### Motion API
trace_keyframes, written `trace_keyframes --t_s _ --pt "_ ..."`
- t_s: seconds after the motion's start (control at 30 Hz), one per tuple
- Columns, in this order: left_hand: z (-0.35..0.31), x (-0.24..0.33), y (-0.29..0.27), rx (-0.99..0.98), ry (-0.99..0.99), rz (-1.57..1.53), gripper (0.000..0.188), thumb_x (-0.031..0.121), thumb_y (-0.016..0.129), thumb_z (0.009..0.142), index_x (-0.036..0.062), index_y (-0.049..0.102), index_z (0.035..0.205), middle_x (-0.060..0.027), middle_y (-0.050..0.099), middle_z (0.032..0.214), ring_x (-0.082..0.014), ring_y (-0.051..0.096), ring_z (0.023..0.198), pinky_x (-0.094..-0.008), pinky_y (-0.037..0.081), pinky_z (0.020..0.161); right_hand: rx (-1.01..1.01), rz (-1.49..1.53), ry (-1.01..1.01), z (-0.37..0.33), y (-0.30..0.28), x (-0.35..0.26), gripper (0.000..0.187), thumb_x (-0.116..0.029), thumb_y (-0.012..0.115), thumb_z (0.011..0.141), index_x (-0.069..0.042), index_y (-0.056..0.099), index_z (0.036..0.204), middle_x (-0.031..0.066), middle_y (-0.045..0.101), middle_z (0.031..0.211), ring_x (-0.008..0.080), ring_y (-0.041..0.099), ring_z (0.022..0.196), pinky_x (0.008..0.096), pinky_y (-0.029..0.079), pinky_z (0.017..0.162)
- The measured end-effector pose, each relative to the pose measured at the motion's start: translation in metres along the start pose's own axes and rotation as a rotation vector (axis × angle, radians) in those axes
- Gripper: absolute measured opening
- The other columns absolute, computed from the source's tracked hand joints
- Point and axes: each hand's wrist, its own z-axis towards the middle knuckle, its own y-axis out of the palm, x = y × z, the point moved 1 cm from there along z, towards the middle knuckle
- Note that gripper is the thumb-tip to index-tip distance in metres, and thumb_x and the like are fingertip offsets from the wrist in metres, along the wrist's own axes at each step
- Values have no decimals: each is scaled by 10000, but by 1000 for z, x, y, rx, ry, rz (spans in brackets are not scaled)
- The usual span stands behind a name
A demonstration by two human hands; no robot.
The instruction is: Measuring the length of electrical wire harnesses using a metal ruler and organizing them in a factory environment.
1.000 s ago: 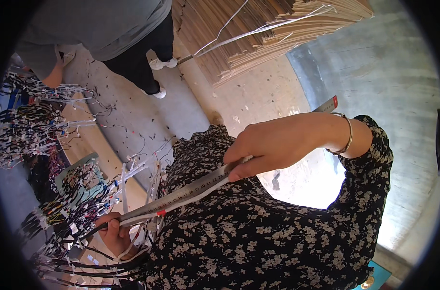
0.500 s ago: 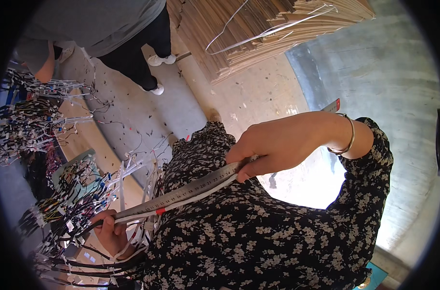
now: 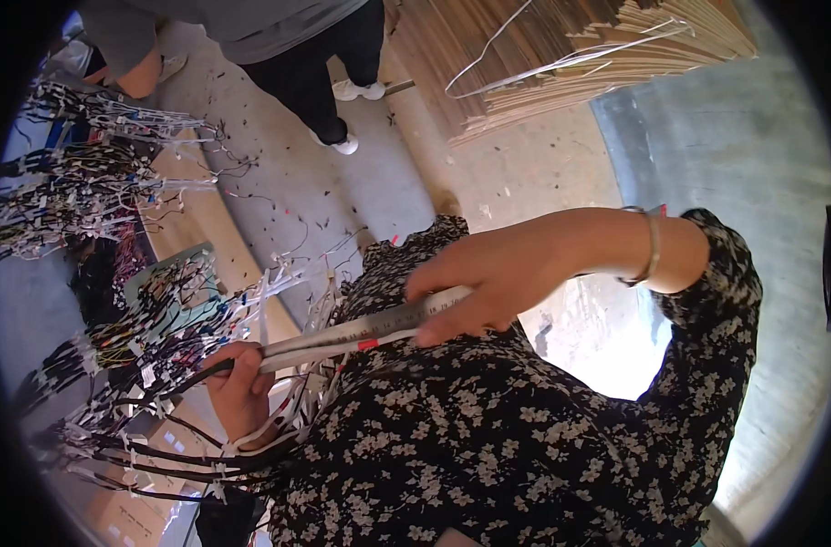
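My left hand is closed around the near end of a steel ruler and a cable with a dark sleeve. A white part of the cable, with a red band on it, runs along the ruler's lower edge. My right hand has its thumb below and fingers above the ruler and cable, wrapped loosely round both. Behind the right wrist, a small red tip of the ruler shows. Several black cables hang beside my left hand and forearm.
Bundles of wire harnesses lie heaped at the left, some around a pale green tray. Stacked flat cardboard with a white strap stands at the far side. Another person stands at the far left.
My right hand has slid along the ruler and cable toward my left hand, so less of the ruler lies between them. The whole view has shifted, moving the scene rightward and up.
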Motion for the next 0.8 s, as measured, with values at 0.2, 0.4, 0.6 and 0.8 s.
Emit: trace_keyframes --t_s 0.2,0.4,0.6,0.8 --pt "0 3 6 26 37 52 149 129 713 857 32 600 844 -6 536 660 -54 375 467 -204 275 422 2 -199 -177 57 5 -17 381 -369 522 994 -3 627 995 53 597 714 155 567 625 300 458 560" --pt "-3 3 -1 22 11 3 141 101 696 860 -22 627 842 -43 534 672 -70 390 494 -212 285 426 -100 -19 -66 37 -5 -14 263 -237 501 994 -13 638 992 17 601 681 95 527 528 273 438 522" --pt "-4 2 1 -16 42 -58 126 118 686 865 13 618 844 -28 540 703 -73 389 497 -218 299 439 -162 31 -127 24 -10 7 273 -245 468 1015 -9 605 1038 10 604 691 93 537 544 253 440 508" --pt "-7 4 10 83 -193 168 142 162 704 856 28 683 813 37 526 617 -50 411 546 -215 292 499 -316 -8 -92 20 -7 14 248 -177 377 1051 -4 509 1170 75 619 829 116 552 648 280 468 568"
